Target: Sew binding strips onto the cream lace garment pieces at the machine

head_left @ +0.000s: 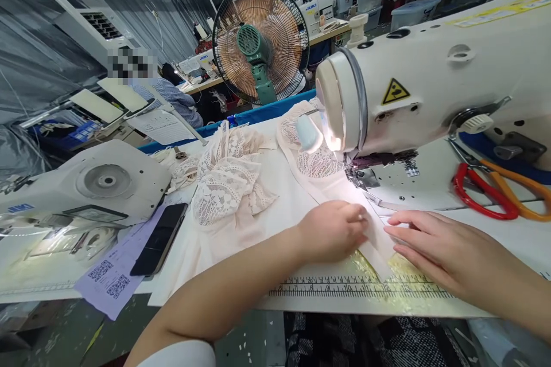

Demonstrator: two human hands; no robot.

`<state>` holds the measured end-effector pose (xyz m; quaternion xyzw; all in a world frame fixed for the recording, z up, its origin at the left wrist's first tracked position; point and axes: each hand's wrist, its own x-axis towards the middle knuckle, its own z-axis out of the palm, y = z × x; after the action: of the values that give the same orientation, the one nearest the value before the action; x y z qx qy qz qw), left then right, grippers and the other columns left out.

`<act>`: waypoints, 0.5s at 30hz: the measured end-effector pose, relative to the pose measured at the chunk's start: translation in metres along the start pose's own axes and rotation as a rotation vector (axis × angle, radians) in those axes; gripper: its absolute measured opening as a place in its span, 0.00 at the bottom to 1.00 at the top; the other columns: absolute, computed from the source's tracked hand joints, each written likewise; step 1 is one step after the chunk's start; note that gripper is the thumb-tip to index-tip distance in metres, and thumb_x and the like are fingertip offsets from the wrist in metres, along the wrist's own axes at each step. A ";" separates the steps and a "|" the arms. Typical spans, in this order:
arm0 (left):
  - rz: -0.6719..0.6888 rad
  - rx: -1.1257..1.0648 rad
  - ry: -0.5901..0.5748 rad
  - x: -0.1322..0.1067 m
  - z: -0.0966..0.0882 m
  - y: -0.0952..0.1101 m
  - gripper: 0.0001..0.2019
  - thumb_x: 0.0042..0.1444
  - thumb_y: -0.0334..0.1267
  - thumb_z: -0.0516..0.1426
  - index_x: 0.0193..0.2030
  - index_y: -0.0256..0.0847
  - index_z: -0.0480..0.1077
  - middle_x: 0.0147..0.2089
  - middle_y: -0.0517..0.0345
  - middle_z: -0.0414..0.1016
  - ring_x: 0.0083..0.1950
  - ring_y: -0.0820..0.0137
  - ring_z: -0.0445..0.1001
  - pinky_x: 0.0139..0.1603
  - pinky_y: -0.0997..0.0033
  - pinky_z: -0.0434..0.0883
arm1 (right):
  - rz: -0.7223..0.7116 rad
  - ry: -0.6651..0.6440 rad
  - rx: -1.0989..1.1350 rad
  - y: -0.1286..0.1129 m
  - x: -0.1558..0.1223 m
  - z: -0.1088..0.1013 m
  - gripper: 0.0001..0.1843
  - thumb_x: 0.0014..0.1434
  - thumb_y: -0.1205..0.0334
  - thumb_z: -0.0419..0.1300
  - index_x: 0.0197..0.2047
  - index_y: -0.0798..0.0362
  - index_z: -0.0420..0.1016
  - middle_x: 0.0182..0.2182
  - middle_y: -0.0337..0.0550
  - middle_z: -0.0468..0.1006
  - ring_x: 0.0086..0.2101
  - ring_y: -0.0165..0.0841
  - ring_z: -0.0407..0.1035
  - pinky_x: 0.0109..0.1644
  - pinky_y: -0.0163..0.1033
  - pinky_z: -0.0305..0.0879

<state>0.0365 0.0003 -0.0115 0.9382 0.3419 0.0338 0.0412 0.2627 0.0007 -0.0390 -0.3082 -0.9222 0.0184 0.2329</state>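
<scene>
A pale pink lace bra piece (pixel 316 163) lies beneath the head of the sewing machine (pixel 344 109), by the lit needle area. From there a smooth pale fabric strip (pixel 379 246) runs toward the table's front edge. My left hand (pixel 333 232) rests over the strip's left edge with fingers curled together; what they pinch, if anything, is hidden. On the other side, my right hand (pixel 439 246) has its fingers stretched out and apart, tips by the strip's right edge. More lace bra pieces (pixel 228 183) are heaped left of the machine.
Red and orange-handled scissors (pixel 486 192) lie right of the needle. Leftward are a phone (pixel 159 239), a purple printed paper (pixel 112 281) and a second sewing machine (pixel 107 183). A printed ruler (pixel 318 288) edges the table. Behind stand a fan (pixel 260 40) and seated people.
</scene>
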 end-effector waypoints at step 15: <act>0.086 0.180 0.049 -0.008 0.003 0.016 0.17 0.61 0.44 0.47 0.44 0.37 0.72 0.48 0.54 0.72 0.41 0.67 0.67 0.46 0.60 0.62 | 0.003 -0.243 0.042 0.001 -0.006 0.000 0.15 0.63 0.58 0.46 0.44 0.50 0.71 0.34 0.45 0.68 0.32 0.34 0.64 0.30 0.36 0.59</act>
<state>0.0409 -0.0171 -0.0133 0.9508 0.3039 0.0279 -0.0530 0.2676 -0.0019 -0.0421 -0.3002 -0.9425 0.0752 0.1260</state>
